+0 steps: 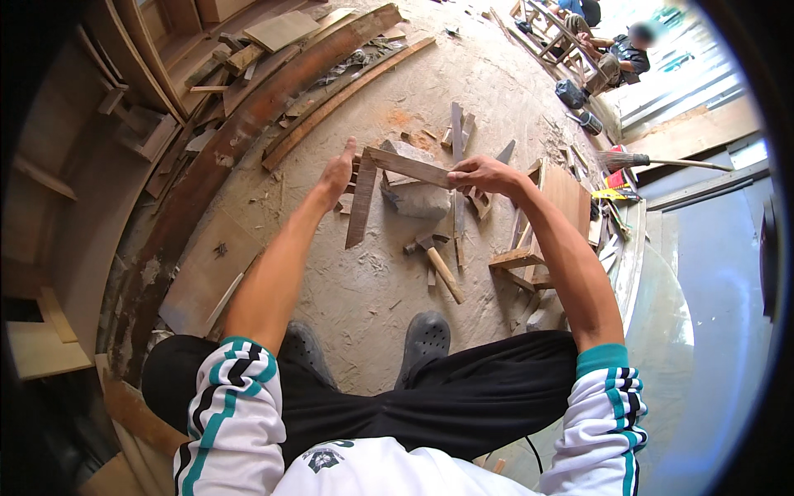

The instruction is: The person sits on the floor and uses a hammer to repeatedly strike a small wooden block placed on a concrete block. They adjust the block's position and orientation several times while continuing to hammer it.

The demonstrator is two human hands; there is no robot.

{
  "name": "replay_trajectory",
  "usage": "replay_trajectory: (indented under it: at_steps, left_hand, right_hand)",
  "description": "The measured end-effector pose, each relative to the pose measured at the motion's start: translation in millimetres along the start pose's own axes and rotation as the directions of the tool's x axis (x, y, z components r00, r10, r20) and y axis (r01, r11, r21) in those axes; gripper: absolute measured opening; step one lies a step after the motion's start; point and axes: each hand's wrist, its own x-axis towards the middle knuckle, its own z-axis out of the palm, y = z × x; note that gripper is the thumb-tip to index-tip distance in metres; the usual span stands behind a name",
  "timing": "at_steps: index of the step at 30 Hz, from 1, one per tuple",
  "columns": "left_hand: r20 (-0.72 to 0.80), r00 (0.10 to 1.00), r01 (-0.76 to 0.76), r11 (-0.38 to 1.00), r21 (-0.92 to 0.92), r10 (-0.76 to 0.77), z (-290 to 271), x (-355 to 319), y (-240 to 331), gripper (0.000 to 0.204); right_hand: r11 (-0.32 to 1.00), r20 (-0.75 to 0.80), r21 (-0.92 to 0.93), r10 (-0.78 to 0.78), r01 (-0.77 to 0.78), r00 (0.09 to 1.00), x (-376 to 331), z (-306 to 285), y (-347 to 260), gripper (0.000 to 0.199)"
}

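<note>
Two flat brown wooden strips form an L-shaped corner piece, raised above a grey stone block. My right hand pinches the right end of its upper strip between thumb and fingers. At the corner, on the left, is my left hand, thumb pointing up; its other fingers are mostly hidden, so their grip is unclear. The other strip hangs toward me from that corner. A hammer with a pale wooden handle lies on the ground just nearer than the stone.
A handsaw and wood scraps lie beyond the stone. To the right stands a wooden box-like frame, with a broom farther off. Long boards line the left. Another person sits at the far right.
</note>
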Motion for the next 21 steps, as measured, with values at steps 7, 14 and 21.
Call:
replay_trajectory:
  at_steps: [7,14,21]
  left_hand:
    - [0.152,0.983,-0.118,0.985,0.126,0.098,11,-17,16,0.050]
    - [0.255,0.950,-0.203,0.977,0.061,0.181,4,-31,23,0.037]
    - [0.238,0.941,-0.225,0.970,-0.095,0.241,32,-44,29,0.040]
  right_hand:
    - [0.993,-0.007,0.117,0.015,-0.014,1.000,3,-1,13,0.045]
    - [0.997,-0.016,-0.044,-0.067,0.067,0.998,5,19,-36,0.069]
    - [0.962,0.041,0.201,-0.196,0.184,0.980,5,43,-53,0.041]
